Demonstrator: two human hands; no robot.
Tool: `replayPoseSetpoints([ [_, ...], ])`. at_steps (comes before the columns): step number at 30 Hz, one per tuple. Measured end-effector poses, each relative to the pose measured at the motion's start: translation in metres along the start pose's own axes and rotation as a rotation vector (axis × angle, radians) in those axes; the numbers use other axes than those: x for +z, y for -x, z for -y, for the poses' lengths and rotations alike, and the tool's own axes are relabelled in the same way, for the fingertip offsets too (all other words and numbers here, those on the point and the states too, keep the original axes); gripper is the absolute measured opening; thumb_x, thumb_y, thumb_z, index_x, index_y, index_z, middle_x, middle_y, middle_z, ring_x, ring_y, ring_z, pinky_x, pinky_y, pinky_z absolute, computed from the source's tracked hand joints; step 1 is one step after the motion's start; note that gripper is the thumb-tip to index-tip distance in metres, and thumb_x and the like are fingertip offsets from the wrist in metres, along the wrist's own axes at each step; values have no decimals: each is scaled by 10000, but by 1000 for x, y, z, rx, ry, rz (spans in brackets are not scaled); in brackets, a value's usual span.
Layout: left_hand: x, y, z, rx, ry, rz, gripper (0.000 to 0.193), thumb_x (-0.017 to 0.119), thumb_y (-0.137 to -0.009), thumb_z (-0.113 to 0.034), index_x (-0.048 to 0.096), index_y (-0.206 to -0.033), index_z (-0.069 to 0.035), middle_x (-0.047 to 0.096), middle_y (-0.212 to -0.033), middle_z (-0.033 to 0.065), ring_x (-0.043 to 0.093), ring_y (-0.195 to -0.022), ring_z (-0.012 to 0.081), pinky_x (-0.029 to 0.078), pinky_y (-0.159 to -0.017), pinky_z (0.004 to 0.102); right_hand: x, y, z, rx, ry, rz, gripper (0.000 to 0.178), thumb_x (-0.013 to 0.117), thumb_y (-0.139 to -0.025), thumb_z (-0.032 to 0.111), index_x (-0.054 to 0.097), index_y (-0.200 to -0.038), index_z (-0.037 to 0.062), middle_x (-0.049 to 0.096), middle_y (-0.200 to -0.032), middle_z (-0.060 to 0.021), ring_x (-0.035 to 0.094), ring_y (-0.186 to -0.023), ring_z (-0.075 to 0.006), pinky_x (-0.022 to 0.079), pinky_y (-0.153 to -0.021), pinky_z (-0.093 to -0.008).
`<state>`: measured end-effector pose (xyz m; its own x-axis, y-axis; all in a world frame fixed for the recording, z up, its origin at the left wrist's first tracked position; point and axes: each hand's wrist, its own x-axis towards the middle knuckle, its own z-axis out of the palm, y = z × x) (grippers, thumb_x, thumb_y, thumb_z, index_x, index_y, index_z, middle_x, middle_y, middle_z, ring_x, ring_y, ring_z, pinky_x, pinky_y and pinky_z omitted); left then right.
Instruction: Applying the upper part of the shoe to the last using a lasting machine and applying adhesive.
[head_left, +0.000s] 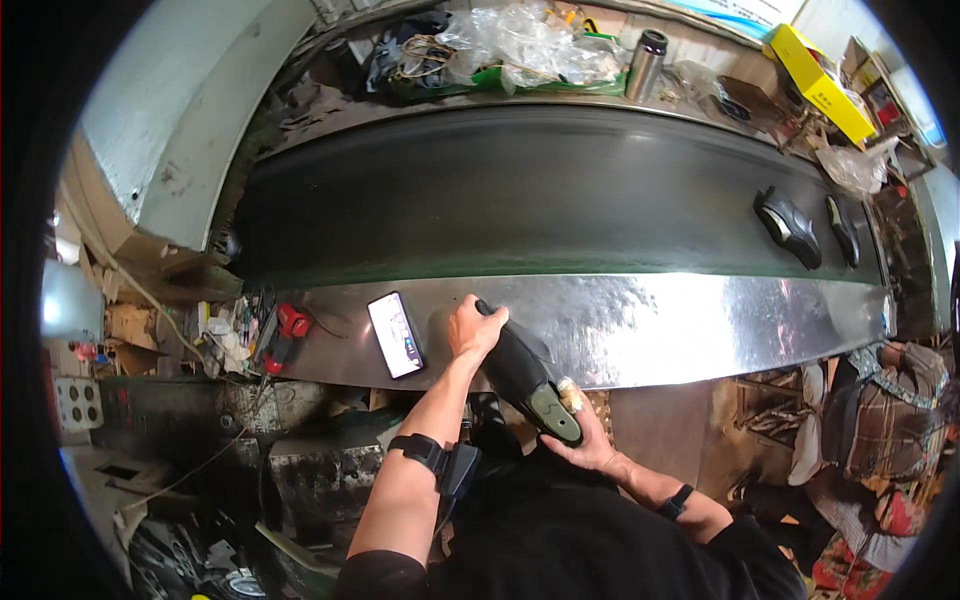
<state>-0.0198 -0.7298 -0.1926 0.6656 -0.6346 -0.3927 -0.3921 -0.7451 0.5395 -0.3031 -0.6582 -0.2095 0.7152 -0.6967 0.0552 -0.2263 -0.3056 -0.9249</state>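
A black shoe (515,362) is held at a slant over the near edge of a shiny metal ledge (620,320). Inside its opening sits a green shoe last (552,412) with a round hole in its top. My left hand (474,328) is closed around the far, toe end of the shoe. At the near, heel end my right hand (588,438) grips the shoe from the right side. Pale yellowish wrapping (570,394) covers one of the right hand's fingers. The shoe's underside is hidden.
Beyond the ledge runs a wide black conveyor belt (540,190), bearing two black shoes (788,228) at its right. Left of my hands lie a phone (396,335) and a red tool (290,325). A steel flask (647,66) stands behind the belt. Another person (860,520) is at lower right.
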Motion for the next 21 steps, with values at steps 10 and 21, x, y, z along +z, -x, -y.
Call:
replayPoseSetpoints([
  [10, -88, 90, 46, 223, 523, -226, 346, 817, -737, -299, 628, -824, -22, 640, -728, 75, 610, -681, 170, 499, -640, 348, 3, -90, 92, 827, -641, 211, 985, 677, -932, 476, 138, -1568, -49, 197, -1628, -217, 221, -1501, -298, 208, -1203, -365],
  [21, -271, 323, 268, -87, 676, -1043, 356, 747, -838, -356, 639, -880, -19, 656, -777, 131, 639, -751, 196, 502, -717, 367, 233, -22, 279, 224, -641, 797, 515, 598, -1006, 84, 425, -1487, 28, 638, -1243, -78, 606, -1083, -123, 491, -941, -275],
])
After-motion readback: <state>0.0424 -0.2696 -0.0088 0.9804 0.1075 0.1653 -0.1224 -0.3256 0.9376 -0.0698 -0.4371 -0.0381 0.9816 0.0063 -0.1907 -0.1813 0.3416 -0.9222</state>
